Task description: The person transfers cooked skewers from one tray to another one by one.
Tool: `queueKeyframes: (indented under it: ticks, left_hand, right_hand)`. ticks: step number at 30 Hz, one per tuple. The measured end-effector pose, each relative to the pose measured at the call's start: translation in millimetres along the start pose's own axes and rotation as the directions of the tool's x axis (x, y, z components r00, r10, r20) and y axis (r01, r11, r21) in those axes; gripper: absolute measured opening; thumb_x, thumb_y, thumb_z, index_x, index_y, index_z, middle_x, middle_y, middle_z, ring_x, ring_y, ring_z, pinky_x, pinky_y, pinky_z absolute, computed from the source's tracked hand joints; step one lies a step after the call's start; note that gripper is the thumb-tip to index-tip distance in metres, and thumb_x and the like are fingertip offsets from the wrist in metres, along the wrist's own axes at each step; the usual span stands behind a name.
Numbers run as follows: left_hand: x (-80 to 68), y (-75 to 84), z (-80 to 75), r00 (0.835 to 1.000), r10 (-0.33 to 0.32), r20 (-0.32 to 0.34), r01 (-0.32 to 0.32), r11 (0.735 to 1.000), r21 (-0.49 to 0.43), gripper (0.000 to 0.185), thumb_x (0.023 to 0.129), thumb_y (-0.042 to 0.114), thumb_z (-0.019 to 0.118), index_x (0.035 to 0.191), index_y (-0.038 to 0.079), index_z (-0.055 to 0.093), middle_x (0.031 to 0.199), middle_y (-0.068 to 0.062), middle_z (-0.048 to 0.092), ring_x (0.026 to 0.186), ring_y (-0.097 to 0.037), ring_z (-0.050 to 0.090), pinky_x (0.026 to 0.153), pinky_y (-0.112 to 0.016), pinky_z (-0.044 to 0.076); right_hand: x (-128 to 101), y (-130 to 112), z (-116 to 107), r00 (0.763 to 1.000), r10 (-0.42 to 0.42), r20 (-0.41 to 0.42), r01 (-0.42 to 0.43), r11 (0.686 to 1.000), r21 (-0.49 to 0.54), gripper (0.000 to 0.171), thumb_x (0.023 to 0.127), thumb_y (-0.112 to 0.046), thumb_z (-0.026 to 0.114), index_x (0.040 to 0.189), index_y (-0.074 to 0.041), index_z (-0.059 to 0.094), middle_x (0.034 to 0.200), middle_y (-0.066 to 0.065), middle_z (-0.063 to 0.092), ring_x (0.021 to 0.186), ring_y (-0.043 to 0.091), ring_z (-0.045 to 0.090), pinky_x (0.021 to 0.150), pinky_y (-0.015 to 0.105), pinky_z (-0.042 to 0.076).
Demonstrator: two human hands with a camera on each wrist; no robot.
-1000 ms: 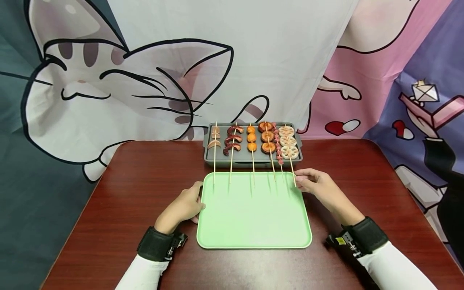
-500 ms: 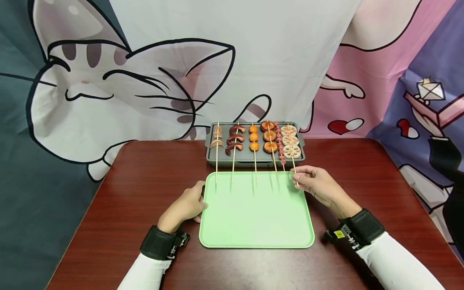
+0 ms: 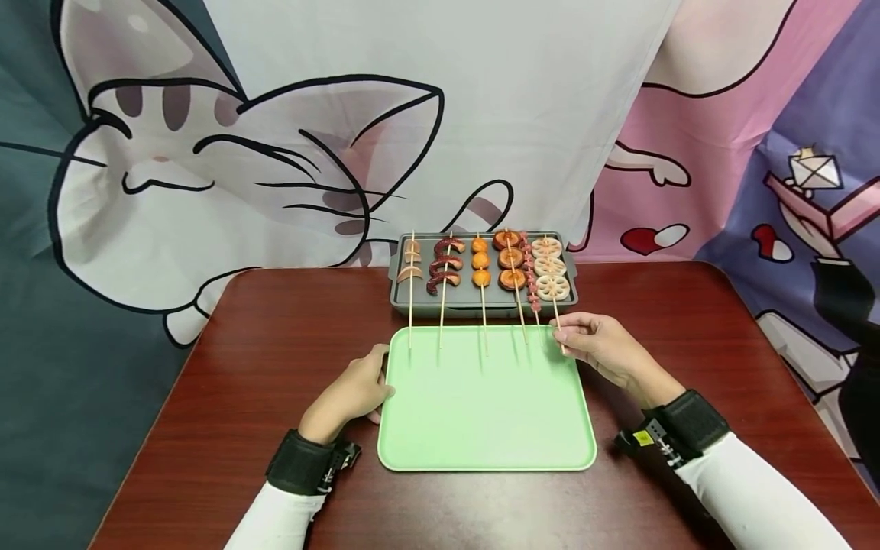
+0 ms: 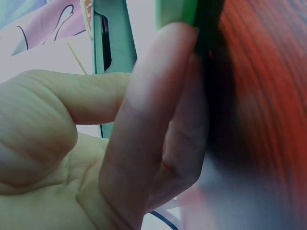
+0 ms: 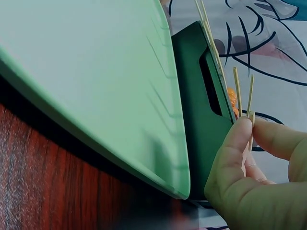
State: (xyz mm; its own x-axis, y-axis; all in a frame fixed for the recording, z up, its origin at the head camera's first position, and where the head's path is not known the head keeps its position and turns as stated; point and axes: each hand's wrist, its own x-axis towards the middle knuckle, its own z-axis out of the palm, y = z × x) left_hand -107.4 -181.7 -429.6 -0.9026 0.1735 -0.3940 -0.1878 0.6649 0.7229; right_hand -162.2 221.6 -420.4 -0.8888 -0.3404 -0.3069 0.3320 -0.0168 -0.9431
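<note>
The lotus-root skewer [image 3: 552, 284] lies rightmost on the grey grill tray [image 3: 399, 294], its stick running near-far over the green tray [image 3: 481, 428]. Your right hand [image 3: 605, 347] pinches its near end; your left hand [image 3: 351, 391] rests against the green tray's left edge on the table [image 3: 241, 367].

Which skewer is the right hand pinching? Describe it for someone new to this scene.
On the red-brown table a grey grill tray holds six skewers. The right hand pinches the rightmost, the lotus root skewer: three pale, holed discs.
</note>
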Motion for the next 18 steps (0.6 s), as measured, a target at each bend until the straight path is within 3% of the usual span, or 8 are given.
queueKeyframes:
  ticks: [7,13,18]
  left_hand:
    - [-0.7,0.7,-0.8,1.000,0.013,0.010,-0.013,1.000,0.008,0.071,0.097,-0.006,0.064,0.158,0.000,0.028,0.083,-0.016,0.055,0.051,-0.025,0.064,0.048,-0.034,0.061]
    - [-2.7,-0.8,-2.6,1.000,-0.011,0.011,0.011,1.000,0.013,0.071,0.097,-0.006,0.063,0.158,0.001,0.028,0.084,-0.016,0.054,0.052,-0.025,0.064,0.048,-0.035,0.061]
    - [-0.2,0.3,-1.4,1.000,0.010,0.016,-0.010,1.000,0.002,0.070,0.097,-0.006,0.062,0.158,0.001,0.029,0.085,-0.016,0.054,0.053,-0.025,0.065,0.048,-0.035,0.062]
  right_hand:
    - [1.8,-1.1,-0.8,1.000,-0.004,0.007,0.004,1.000,0.014,0.021,0.100,0.000,0.065,0.120,0.006,0.062,0.091,0.000,0.074,0.077,0.007,0.068,0.072,0.020,0.062]
    - [4.7,1.9,-0.9,1.000,0.009,0.030,-0.010,1.000,0.020,0.022,0.100,0.002,0.063,0.121,0.007,0.060,0.092,0.000,0.073,0.074,0.007,0.066,0.070,0.020,0.062]
    - [3.8,0.9,-4.2,1.000,0.012,0.010,-0.012,1.000,0.011,0.021,0.100,0.003,0.062,0.121,0.008,0.060,0.090,0.000,0.073,0.076,0.007,0.067,0.069,0.019,0.062]
